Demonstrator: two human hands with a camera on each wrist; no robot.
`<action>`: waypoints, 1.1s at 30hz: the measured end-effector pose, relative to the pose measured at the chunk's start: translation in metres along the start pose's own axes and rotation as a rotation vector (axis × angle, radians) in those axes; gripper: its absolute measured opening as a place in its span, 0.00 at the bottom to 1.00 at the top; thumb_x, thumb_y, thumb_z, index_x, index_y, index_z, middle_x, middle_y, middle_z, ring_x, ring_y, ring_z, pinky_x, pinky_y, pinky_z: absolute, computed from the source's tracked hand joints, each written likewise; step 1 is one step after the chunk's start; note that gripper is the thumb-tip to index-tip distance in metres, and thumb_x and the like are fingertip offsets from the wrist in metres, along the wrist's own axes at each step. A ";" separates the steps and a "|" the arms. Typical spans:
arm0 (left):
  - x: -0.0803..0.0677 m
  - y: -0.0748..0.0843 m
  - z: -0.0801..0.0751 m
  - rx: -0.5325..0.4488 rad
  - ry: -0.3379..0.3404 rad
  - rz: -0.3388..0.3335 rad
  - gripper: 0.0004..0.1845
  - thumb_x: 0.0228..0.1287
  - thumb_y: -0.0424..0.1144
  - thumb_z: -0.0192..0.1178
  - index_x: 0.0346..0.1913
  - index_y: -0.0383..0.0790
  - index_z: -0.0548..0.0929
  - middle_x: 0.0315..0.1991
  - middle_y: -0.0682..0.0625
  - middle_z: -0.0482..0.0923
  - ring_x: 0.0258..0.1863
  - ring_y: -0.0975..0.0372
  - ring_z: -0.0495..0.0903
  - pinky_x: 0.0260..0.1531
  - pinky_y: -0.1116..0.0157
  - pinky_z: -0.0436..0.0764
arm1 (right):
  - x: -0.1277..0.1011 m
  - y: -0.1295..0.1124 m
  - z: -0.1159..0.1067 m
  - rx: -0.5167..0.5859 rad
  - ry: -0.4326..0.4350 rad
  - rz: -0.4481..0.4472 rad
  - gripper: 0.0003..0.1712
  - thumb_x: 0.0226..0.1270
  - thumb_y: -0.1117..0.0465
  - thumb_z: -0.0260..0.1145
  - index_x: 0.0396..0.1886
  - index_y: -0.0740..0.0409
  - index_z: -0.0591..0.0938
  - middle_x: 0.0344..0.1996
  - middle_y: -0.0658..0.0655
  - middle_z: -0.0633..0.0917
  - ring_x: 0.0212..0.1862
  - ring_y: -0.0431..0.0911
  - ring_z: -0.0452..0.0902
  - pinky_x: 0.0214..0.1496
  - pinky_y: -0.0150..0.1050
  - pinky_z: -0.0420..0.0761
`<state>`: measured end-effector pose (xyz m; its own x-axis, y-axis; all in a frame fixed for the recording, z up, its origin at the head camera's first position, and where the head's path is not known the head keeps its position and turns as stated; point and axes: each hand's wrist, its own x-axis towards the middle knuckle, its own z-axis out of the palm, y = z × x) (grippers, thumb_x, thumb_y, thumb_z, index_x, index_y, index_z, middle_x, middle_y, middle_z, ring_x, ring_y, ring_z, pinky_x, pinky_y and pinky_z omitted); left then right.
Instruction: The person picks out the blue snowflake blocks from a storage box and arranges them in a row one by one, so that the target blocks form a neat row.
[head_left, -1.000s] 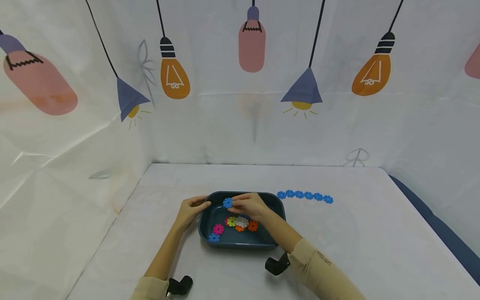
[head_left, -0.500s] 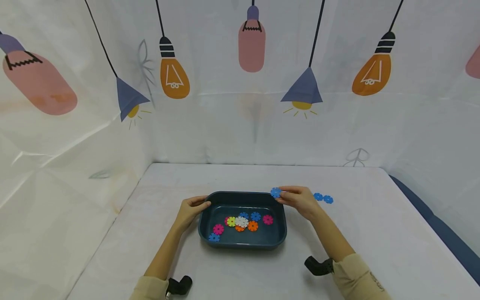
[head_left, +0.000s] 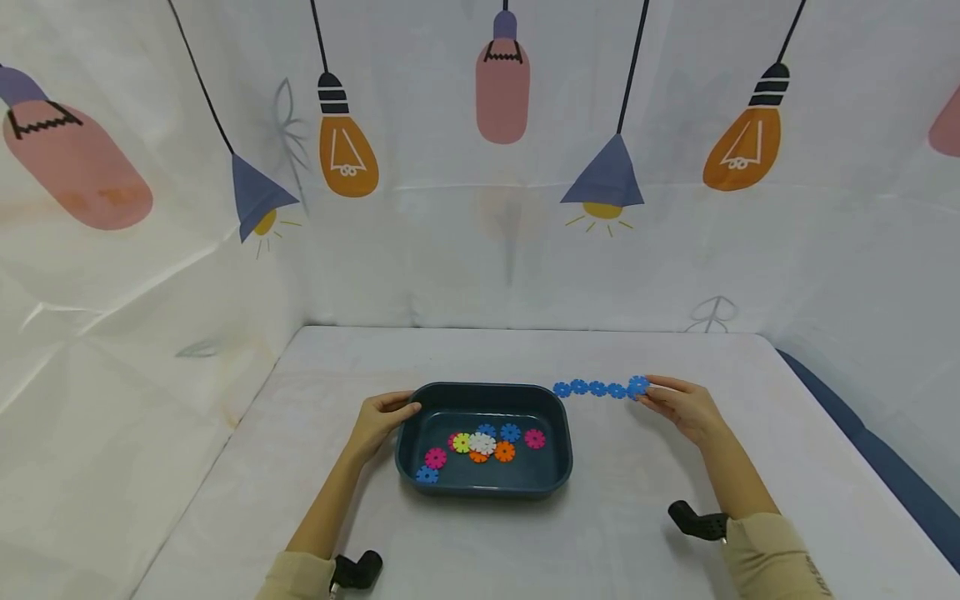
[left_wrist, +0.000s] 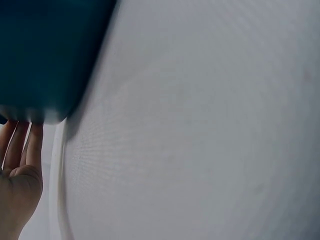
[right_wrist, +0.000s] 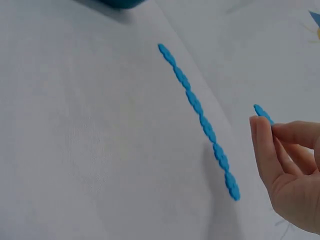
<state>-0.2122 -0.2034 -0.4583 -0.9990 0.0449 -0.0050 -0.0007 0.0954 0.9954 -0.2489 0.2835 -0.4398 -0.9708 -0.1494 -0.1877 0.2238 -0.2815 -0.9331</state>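
In the head view my right hand (head_left: 684,408) pinches a blue flower-shaped plastic disc (head_left: 637,385) between thumb and fingertips. It hangs above the right part of a row of blue discs (head_left: 597,389) on the table. In the right wrist view the held disc (right_wrist: 262,113) is apart from the row (right_wrist: 200,115), its edge sticking out past the fingers. My left hand (head_left: 380,425) holds the dark teal tray (head_left: 491,487) at its back left corner, thumb at the rim; the left wrist view shows its fingers (left_wrist: 34,145) against the tray's outside wall.
Inside the tray lie several more discs: pink (head_left: 535,438), orange (head_left: 505,452), white (head_left: 482,443), yellow (head_left: 462,442) and blue (head_left: 427,474). A white table (head_left: 600,533) bears everything, with a printed curtain (head_left: 450,250) behind it.
My right hand has moved right from over the tray, carrying the blue disc past the tray's corner to above the row's right part. My left hand has stayed at the tray.
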 end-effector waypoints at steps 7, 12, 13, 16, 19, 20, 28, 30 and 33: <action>0.000 0.001 -0.001 0.000 -0.014 0.005 0.21 0.60 0.29 0.62 0.54 0.21 0.76 0.51 0.32 0.78 0.39 0.69 0.82 0.43 0.70 0.80 | -0.002 -0.002 -0.036 0.006 0.097 0.029 0.18 0.62 0.77 0.59 0.30 0.51 0.87 0.30 0.51 0.86 0.35 0.42 0.85 0.42 0.32 0.82; 0.001 0.002 -0.001 0.009 -0.022 0.021 0.20 0.59 0.29 0.62 0.53 0.21 0.76 0.50 0.31 0.78 0.38 0.70 0.81 0.42 0.71 0.80 | 0.001 0.000 -0.051 -0.119 0.168 0.063 0.15 0.62 0.75 0.60 0.32 0.51 0.86 0.27 0.46 0.85 0.33 0.38 0.84 0.39 0.31 0.82; 0.001 0.002 -0.001 0.011 -0.025 0.024 0.20 0.59 0.29 0.62 0.53 0.21 0.76 0.50 0.31 0.78 0.38 0.69 0.82 0.42 0.71 0.80 | 0.001 0.001 -0.054 -0.140 0.174 0.068 0.13 0.62 0.74 0.60 0.35 0.54 0.85 0.27 0.46 0.85 0.32 0.38 0.83 0.39 0.32 0.82; 0.002 0.002 -0.002 0.015 -0.034 0.030 0.20 0.59 0.29 0.62 0.53 0.21 0.76 0.49 0.31 0.78 0.38 0.69 0.82 0.42 0.71 0.80 | 0.002 0.002 -0.059 -0.184 0.189 0.085 0.11 0.63 0.74 0.59 0.40 0.60 0.83 0.27 0.47 0.84 0.31 0.39 0.83 0.39 0.32 0.82; 0.002 0.002 -0.002 0.018 -0.037 0.027 0.20 0.59 0.29 0.63 0.53 0.21 0.76 0.49 0.31 0.78 0.37 0.69 0.81 0.41 0.71 0.80 | 0.003 0.002 -0.062 -0.192 0.205 0.104 0.10 0.64 0.74 0.58 0.41 0.63 0.82 0.26 0.47 0.84 0.30 0.40 0.84 0.39 0.33 0.83; 0.002 0.003 -0.002 0.019 -0.037 0.026 0.20 0.59 0.29 0.63 0.53 0.21 0.76 0.49 0.31 0.78 0.37 0.69 0.81 0.41 0.71 0.80 | 0.003 0.002 -0.063 -0.205 0.216 0.109 0.09 0.64 0.73 0.58 0.40 0.63 0.83 0.26 0.47 0.84 0.30 0.40 0.84 0.38 0.33 0.83; 0.004 -0.001 -0.001 0.011 -0.029 0.027 0.20 0.59 0.29 0.63 0.53 0.21 0.76 0.49 0.32 0.79 0.38 0.69 0.82 0.41 0.70 0.80 | 0.003 0.000 -0.060 -0.341 0.301 0.114 0.16 0.64 0.73 0.58 0.50 0.81 0.73 0.22 0.46 0.83 0.26 0.39 0.82 0.34 0.33 0.83; 0.003 0.000 -0.001 0.010 -0.030 0.029 0.20 0.59 0.29 0.63 0.53 0.21 0.76 0.49 0.32 0.79 0.37 0.69 0.82 0.41 0.70 0.80 | 0.004 -0.001 -0.058 -0.365 0.310 0.117 0.18 0.64 0.74 0.57 0.51 0.83 0.72 0.22 0.46 0.83 0.25 0.38 0.82 0.34 0.33 0.83; 0.001 0.003 -0.001 0.007 -0.034 0.029 0.20 0.59 0.28 0.62 0.53 0.20 0.75 0.49 0.31 0.78 0.37 0.69 0.82 0.41 0.71 0.80 | 0.006 -0.001 -0.056 -0.399 0.330 0.116 0.20 0.64 0.74 0.57 0.53 0.85 0.70 0.21 0.46 0.82 0.25 0.37 0.82 0.33 0.32 0.83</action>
<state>-0.2131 -0.2037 -0.4556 -0.9964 0.0817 0.0205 0.0287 0.1004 0.9945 -0.2595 0.3358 -0.4572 -0.9315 0.1663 -0.3235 0.3437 0.1110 -0.9325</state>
